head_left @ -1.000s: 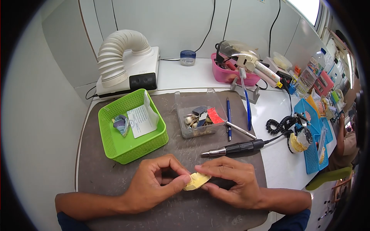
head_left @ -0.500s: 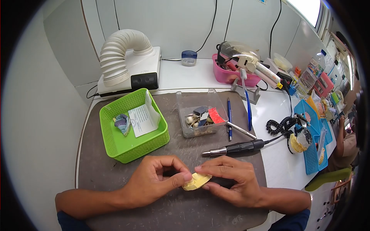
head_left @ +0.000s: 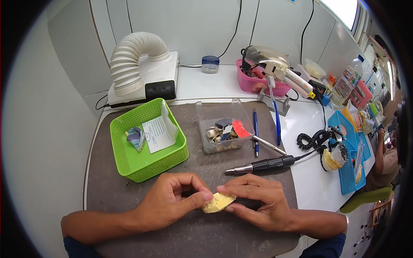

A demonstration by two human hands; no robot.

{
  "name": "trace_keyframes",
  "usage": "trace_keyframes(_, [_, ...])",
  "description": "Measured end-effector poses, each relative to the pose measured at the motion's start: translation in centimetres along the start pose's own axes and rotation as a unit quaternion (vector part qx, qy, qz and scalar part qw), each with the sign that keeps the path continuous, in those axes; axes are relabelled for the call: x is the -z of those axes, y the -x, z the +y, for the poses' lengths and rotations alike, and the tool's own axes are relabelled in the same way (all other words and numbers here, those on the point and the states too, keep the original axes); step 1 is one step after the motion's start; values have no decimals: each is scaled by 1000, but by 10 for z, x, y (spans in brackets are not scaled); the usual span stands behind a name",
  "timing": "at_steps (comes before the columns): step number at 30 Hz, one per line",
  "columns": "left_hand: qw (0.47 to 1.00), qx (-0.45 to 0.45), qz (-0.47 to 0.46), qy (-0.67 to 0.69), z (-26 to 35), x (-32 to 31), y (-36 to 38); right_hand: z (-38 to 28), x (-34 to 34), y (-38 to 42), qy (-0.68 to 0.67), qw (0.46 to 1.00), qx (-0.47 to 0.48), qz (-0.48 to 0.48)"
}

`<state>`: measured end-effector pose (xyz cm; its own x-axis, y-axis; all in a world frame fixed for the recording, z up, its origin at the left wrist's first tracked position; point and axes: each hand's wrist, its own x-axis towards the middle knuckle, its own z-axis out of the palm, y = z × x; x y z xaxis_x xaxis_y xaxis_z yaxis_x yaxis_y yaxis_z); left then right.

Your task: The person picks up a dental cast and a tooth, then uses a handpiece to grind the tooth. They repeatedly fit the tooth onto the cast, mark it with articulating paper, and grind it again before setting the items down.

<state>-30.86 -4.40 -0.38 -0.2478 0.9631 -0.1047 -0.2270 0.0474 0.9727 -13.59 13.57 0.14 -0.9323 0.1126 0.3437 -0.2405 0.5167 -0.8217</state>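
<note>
A pale yellow plaster dental model (head_left: 218, 204) is held low over the brown mat (head_left: 189, 241), between both hands. My left hand (head_left: 174, 200) pinches its left end, with thumb and fingers together at the edge. From the right, my right hand (head_left: 260, 202) grips the other end between thumb and fingertips. Just behind the hands lies a black and silver handpiece (head_left: 262, 165). The green basket (head_left: 150, 168) behind my left hand holds a printed paper (head_left: 158, 134) and a bluish piece (head_left: 136, 139).
A clear box (head_left: 223, 146) of small parts, a blue pen (head_left: 256, 132) and a toothbrush (head_left: 275, 112) stand or lie behind. Farther back are a white hose unit (head_left: 142, 69), a jar (head_left: 210, 64) and a pink basket (head_left: 254, 84). Blue trays (head_left: 346, 172) and a person (head_left: 387, 163) are right.
</note>
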Motion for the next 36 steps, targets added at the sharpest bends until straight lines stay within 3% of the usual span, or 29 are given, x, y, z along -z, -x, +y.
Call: trace_keyframes(36, [999, -31, 15, 6, -2, -2, 1, -1, -1, 0, 7, 1000, 11, 15])
